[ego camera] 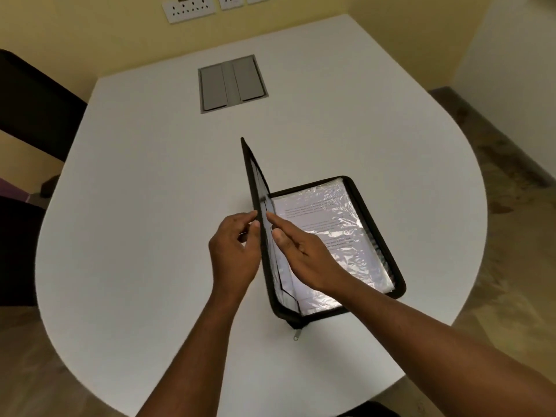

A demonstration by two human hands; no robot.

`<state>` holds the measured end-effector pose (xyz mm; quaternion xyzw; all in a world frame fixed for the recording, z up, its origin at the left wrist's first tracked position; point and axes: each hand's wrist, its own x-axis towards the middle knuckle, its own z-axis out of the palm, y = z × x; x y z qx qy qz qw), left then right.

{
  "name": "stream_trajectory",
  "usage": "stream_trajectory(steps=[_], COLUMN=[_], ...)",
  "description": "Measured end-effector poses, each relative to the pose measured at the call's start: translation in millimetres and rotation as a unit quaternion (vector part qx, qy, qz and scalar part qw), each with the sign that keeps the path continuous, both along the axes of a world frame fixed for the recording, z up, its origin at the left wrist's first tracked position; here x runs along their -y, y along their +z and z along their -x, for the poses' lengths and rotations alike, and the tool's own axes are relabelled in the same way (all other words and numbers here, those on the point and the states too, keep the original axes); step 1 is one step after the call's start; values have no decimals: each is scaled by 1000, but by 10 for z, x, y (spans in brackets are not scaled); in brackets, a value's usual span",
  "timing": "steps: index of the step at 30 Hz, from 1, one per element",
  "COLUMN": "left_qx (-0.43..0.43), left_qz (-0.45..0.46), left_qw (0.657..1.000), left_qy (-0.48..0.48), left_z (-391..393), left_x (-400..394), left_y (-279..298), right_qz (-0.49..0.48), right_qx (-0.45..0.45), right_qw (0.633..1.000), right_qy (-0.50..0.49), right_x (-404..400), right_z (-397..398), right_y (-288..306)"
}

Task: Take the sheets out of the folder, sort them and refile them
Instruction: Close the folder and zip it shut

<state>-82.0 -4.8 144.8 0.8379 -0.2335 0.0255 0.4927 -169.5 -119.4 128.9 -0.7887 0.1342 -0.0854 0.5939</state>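
Both hands flank the folder point(373, 233) cover: left hand point(233, 251) pinching its edge, right hand point(304, 251) fingers straight inside.

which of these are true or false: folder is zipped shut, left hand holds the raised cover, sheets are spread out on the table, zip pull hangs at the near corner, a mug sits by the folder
1. The folder is zipped shut. False: it is open, its cover raised on edge.
2. The left hand holds the raised cover. True.
3. Sheets are spread out on the table. False: the sheets lie inside the folder under shiny plastic.
4. The zip pull hangs at the near corner. True.
5. A mug sits by the folder. False: none is visible.
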Motion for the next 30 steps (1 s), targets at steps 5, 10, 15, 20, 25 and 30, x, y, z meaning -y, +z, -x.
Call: stream_trajectory(steps=[5, 10, 15, 20, 25, 30], left_qx=[-123, -189, -186, -150, -120, -108], left_qz=[73, 33, -192, -381, -458, -477], left_qw=[989, 979, 954, 890, 854, 846], left_qy=[-48, -67, -133, -200, -217, -211], left_z=[151, 173, 137, 137, 197, 219], left_x=[269, 382, 388, 438, 538, 621], left_y=[-135, -453, -987, -1412, -1571, -1668], right_qz=[-14, 3, 34, 73, 98, 103], right_qx=[4, -35, -69, -161, -215, -251], right_qw=[999, 996, 987, 973, 960, 953], right_qy=[-34, -78, -140, -147, -147, -135], right_x=[172, 517, 918, 1260, 1486, 1629], right_z=[148, 349, 591, 790, 908, 955], right_y=[35, -120, -182, -405, -675, -973])
